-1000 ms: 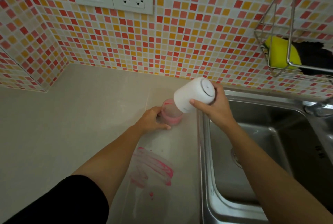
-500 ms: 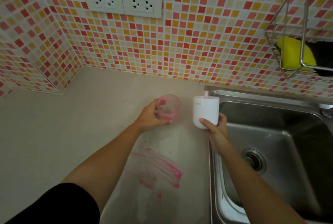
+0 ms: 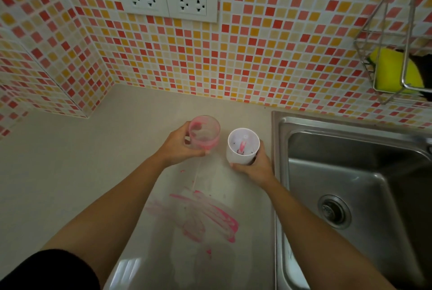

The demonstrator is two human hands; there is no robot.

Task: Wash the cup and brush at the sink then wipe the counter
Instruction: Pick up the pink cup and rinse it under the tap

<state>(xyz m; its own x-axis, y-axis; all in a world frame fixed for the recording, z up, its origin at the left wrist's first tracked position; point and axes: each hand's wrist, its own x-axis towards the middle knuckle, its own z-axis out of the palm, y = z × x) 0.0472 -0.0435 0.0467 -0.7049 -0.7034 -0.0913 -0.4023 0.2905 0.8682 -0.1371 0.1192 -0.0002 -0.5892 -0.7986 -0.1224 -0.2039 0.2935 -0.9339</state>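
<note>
From the head view, the left hand (image 3: 180, 147) grips a clear cup (image 3: 204, 133) with pink marks on its sides. The cup is a little way left of the sink (image 3: 350, 173), held over the surface (image 3: 70, 173). The right hand (image 3: 254, 166) grips a white cup (image 3: 243, 147) round its lower part, just left of the sink's edge. A small pink thing stands inside the white cup. I think it is the brush (image 3: 242, 146), but it is too small to be sure.

Both cups look dirty. The sink looks dry, and nothing is in it. So I think the washing has not begun yet.

A big pink smear (image 3: 205, 215) lies on the surface, left of the sink and nearer the person than the cups. A few small pink drops lie between the smear and the cups. So the wiping is not done.

A yellow sponge (image 3: 392, 70) sits in a wire rack (image 3: 405, 80) on the wall above the sink. Nobody is touching it.

Almost all of the job is left: wash the cup, wash the brush, then wipe the surface.
</note>
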